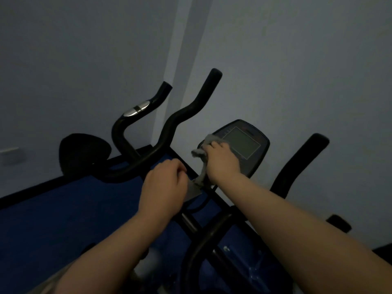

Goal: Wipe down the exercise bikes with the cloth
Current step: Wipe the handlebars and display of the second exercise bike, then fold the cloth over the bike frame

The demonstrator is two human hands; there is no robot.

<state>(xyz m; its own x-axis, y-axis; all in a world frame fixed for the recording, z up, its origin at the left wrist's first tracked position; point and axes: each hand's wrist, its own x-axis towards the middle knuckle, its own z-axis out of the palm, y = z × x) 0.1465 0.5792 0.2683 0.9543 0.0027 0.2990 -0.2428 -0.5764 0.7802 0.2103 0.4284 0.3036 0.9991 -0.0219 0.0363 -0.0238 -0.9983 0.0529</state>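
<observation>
In the dim room, the right hand (221, 160) sits just right of the frame's centre, its fingers curled round a crumpled grey cloth (201, 154) and pressing it against the lower left edge of the black exercise-bike console (250, 145). Part of the cloth bunches above the knuckles and a strip of it hangs down below the hand. The console's greenish rectangular screen (244, 144) lies just right of the hand; small marks sit along its upper edge, but no writing or brand can be read in this light.

The left hand (164, 187) is at centre frame, slightly lower, its fingers loosely curled beside the black curved handlebar (169, 132) that rises to the upper middle. Whether it holds anything cannot be told; a pale grey flat piece (194, 190) shows just beside its fingers.

A second black handlebar with a shiny silver pulse sensor (136, 111) stands farther left, with a black rounded saddle (84, 151) at mid left. Blue floor matting (63, 209) fills the lower left, under pale walls (297, 60).
</observation>
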